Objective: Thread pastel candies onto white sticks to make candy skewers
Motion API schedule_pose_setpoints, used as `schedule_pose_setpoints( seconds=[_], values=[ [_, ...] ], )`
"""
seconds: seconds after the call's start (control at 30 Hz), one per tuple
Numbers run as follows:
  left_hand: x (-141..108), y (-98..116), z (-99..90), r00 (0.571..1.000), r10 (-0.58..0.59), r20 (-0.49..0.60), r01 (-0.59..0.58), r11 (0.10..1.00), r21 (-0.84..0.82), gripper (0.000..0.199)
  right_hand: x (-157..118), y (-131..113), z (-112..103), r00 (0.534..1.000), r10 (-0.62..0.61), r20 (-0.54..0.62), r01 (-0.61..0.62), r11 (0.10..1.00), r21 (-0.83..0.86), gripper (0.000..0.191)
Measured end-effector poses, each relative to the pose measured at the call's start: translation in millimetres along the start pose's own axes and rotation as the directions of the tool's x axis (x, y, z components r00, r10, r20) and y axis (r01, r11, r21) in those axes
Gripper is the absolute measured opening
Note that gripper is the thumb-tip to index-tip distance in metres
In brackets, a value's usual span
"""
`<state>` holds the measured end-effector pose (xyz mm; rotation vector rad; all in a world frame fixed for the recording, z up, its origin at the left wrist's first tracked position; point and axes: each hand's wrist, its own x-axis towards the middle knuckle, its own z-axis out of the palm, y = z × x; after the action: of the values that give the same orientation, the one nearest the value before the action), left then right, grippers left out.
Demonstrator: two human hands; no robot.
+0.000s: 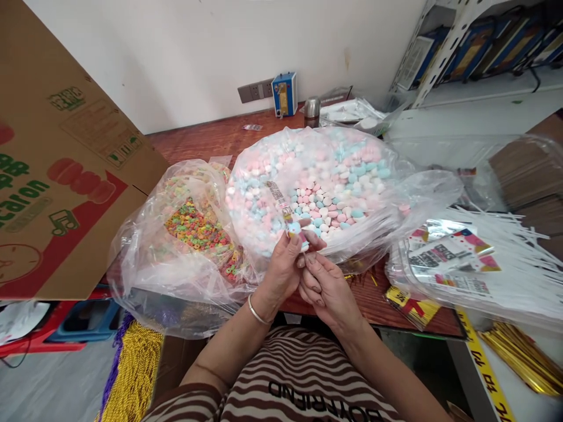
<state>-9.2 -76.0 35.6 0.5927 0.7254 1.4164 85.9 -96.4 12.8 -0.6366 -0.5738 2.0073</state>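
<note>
Between my fingers is a small clear printed candy bag (294,227) with pale blue and white pieces inside, its far end pointing away from me. My left hand (281,266) is closed around the bag, thumb on top. Close against it, my right hand (328,287) pinches at the near end of the bag; whatever lies between those fingertips is hidden. Right behind both hands lies a large clear sack of pink, white and blue candies (325,202). To its left is an open plastic sack of colourful ring-shaped cereal (196,228).
A cardboard box (65,176) stands at the left. On the right are a tray of white sticks (466,287) with printed bags (453,252) on top, and a pack of gold twist ties (413,308). A blue device (285,95) and metal flask (312,111) stand by the wall.
</note>
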Motion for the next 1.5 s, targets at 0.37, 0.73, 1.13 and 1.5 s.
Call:
schedule_pose_setpoints(
  seconds=[0.37, 0.73, 1.13, 1.5],
  values=[
    [26, 49, 8.5, 0.969, 0.076, -0.236, -0.130, 0.966, -0.222, 0.019, -14, 13, -24, 0.696, -0.603, 0.388, 0.440, -0.069, -0.896, 0.020],
    [14, 17, 4.3, 0.984, -0.051, -0.169, 0.011, 0.972, -0.234, 0.038, -13, 9, -19, 0.794, -0.543, 0.274, 0.404, 0.135, -0.905, 0.022],
    [18, 29, 2.4, 0.988, -0.015, -0.152, -0.024, 0.967, -0.255, 0.013, -19, -8, -13, 0.827, -0.508, 0.242, 0.438, 0.311, -0.843, 0.012],
    [9, 20, 1.4, 0.991, -0.040, -0.130, 0.033, 0.998, -0.053, 0.021, -9, -17, -12, 0.558, -0.607, 0.565, 0.381, -0.418, -0.825, 0.008]
  ],
)
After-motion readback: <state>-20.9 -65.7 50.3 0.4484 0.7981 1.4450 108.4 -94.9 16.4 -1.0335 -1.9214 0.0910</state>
